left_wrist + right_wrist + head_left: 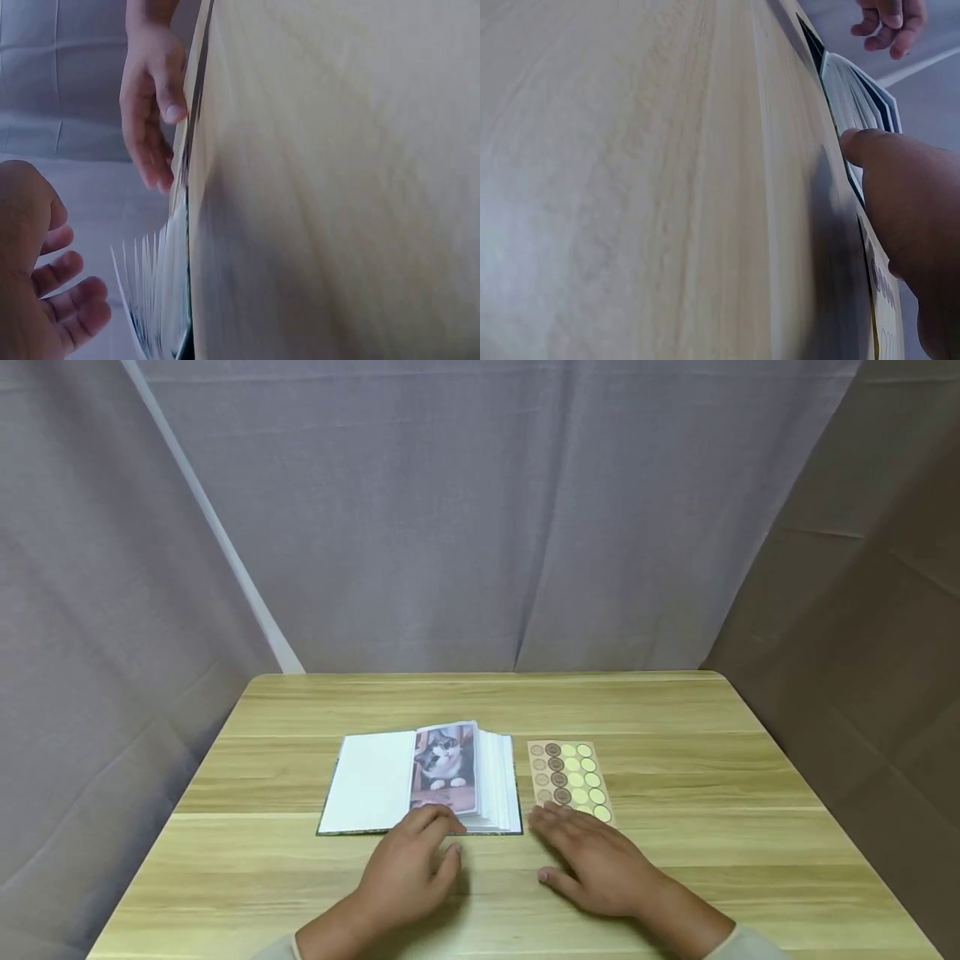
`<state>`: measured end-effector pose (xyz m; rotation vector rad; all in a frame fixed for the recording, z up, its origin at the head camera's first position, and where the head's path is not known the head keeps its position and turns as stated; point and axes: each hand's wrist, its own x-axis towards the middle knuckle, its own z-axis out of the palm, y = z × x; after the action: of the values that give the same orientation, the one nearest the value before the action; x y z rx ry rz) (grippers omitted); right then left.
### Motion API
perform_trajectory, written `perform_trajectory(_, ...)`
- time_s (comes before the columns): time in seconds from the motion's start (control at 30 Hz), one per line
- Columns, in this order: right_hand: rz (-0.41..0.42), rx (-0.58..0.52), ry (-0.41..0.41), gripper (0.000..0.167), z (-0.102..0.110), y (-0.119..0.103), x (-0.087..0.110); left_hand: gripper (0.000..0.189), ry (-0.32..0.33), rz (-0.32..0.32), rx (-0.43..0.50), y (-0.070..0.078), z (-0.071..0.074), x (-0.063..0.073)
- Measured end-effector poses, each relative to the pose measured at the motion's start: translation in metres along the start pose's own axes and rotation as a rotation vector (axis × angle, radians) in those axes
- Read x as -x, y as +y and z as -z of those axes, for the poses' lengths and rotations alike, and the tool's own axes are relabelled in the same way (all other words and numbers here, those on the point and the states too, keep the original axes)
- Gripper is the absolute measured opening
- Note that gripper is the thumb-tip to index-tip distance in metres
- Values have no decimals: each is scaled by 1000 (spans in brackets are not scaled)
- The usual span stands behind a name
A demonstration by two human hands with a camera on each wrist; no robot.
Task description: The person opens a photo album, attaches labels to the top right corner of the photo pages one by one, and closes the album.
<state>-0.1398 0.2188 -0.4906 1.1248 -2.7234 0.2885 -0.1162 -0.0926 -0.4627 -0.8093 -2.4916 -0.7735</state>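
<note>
White-paged rectangular photo album [415, 781], spread wide; beige round-stickered sheet [568, 780], laid beside. Left grip [412, 867], right grip [597, 867]: relaxed, half-spread, nothing held. Fanned pages [497, 781] best steadied flat.

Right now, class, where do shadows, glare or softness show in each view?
Head view: soft shadow beside the bare left hand on the yellowish wood-grain tabletop; left wrist view: broad grey shadow, grain looking soft; right wrist view: whitish glare near the picture's left edge, dark shadow beside the bare right hand.
</note>
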Motion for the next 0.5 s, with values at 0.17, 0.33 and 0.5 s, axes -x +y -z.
perform_trajectory(0.17, -28, -7, -7, 67, 2, 6, 3, 17, -45, -13, 40, 11, -8, -1)
perform_trajectory(0.33, -48, 8, -2, 65, 2, 13, 6, 17, -92, -23, 37, 17, -16, -3)
perform_trajectory(0.5, -46, 25, 43, 63, 1, 22, 8, 16, -145, -21, 47, 21, -23, -4)
